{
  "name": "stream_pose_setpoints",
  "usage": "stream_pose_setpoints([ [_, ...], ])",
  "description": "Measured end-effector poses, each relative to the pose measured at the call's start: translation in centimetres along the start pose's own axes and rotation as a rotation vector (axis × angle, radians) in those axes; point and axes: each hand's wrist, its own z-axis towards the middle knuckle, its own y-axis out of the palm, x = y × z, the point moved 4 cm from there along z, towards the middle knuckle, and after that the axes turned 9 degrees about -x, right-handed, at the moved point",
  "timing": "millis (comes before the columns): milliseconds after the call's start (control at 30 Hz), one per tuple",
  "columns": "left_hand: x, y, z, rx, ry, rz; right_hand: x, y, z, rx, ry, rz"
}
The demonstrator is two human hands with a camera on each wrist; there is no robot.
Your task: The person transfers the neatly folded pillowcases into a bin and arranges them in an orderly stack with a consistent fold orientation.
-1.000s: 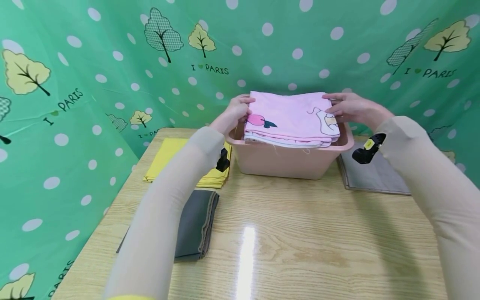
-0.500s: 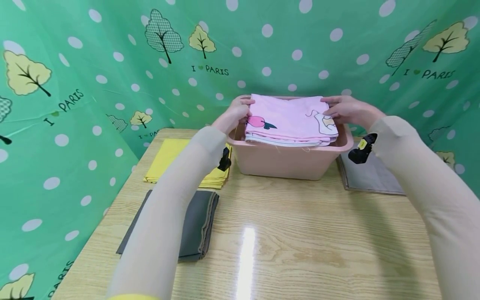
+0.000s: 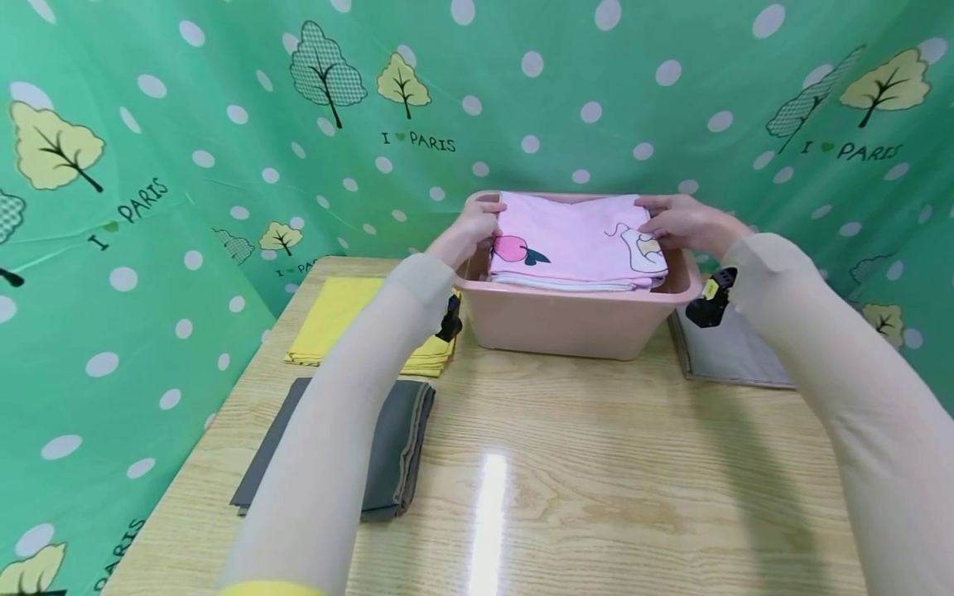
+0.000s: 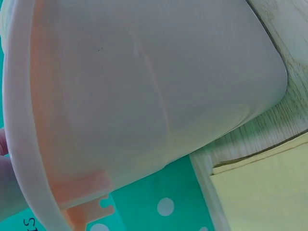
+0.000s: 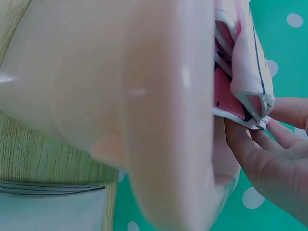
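A folded pink cloth [image 3: 574, 236] with a cherry-like print and a white cartoon figure lies level in the mouth of the pink plastic bin [image 3: 555, 324]. My left hand [image 3: 479, 222] grips its left edge, thumb and fingers inside the bin's rim. On the opposite edge, my right hand [image 3: 681, 222] pinches the cloth. The right wrist view shows the cloth's layered corner [image 5: 252, 96] between the thumb and fingers of the right hand [image 5: 274, 154]. In the left wrist view the bin wall [image 4: 144, 96] hides most of the left hand.
Folded yellow cloths [image 3: 343, 310] lie left of the bin on the wooden table [image 3: 596, 463]. Nearer sits a dark grey folded stack [image 3: 391, 447], partly behind the left sleeve. A light grey folded cloth [image 3: 734, 352] is right of the bin. A green patterned curtain [image 3: 566, 91] hangs behind.
Both hands have lowered the pink cloth into the bin, and its front edge has sunk toward the rim. The right hand has shifted slightly left.
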Motion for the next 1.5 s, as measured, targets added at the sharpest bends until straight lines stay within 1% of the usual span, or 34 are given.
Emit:
stream_pose_setpoints([
  [100, -0.1, 0.0, -0.1, -0.001, -0.012, 0.006, 0.0, 0.2, -0.1, 0.005, -0.004, -0.005],
  [200, -0.2, 0.0, 0.1, 0.005, -0.008, 0.039, 0.0, 0.1, -0.3, 0.017, -0.009, -0.022],
  [233, -0.4, -0.2, 0.8, 0.005, 0.022, 0.030, 0.0, 0.1, -0.4, 0.020, -0.013, -0.029],
  [300, -1.1, -0.7, 2.8, 0.000, 0.061, 0.028, -0.1, 0.0, -0.7, 0.023, -0.026, -0.030],
  [367, -0.8, -0.7, 2.7, 0.008, 0.109, 0.031, -0.2, -0.1, -0.9, 0.037, -0.044, -0.045],
  [433, -0.5, -0.8, 2.2, -0.008, 0.147, 0.024, -0.4, -0.1, -1.2, 0.046, -0.068, -0.062],
  [467, -0.1, -0.6, 1.4, -0.010, 0.143, 0.039, -0.5, 0.0, -1.4, 0.054, -0.080, -0.072],
  [533, 0.9, -0.1, -1.1, -0.015, 0.158, 0.052, -0.7, 0.1, -1.8, 0.077, -0.101, -0.099],
  [700, 1.1, 0.1, -1.9, -0.034, 0.180, 0.074, -1.1, 0.5, -2.9, 0.114, -0.150, -0.179],
  [800, 1.4, 0.3, -2.4, -0.036, 0.212, 0.089, -1.1, 0.6, -3.6, 0.137, -0.172, -0.232],
  [900, 1.6, 0.7, -3.0, -0.047, 0.244, 0.111, -1.3, 0.6, -4.4, 0.157, -0.204, -0.234],
  [1000, 1.8, 1.3, -3.5, -0.070, 0.271, 0.117, -1.3, 0.6, -5.2, 0.180, -0.230, -0.224],
  [1100, 2.0, 2.0, -4.1, -0.104, 0.308, 0.095, -1.1, 0.4, -5.9, 0.209, -0.239, -0.231],
  [1233, 2.1, 2.9, -4.8, -0.150, 0.356, 0.030, -0.6, 0.1, -6.8, 0.233, -0.261, -0.243],
  [1333, 2.0, 3.4, -5.3, -0.171, 0.371, 0.005, -0.1, -0.2, -7.4, 0.236, -0.270, -0.237],
  [1500, 2.1, 4.3, -6.3, -0.191, 0.386, 0.010, 1.0, -0.5, -8.6, 0.236, -0.283, -0.239],
])
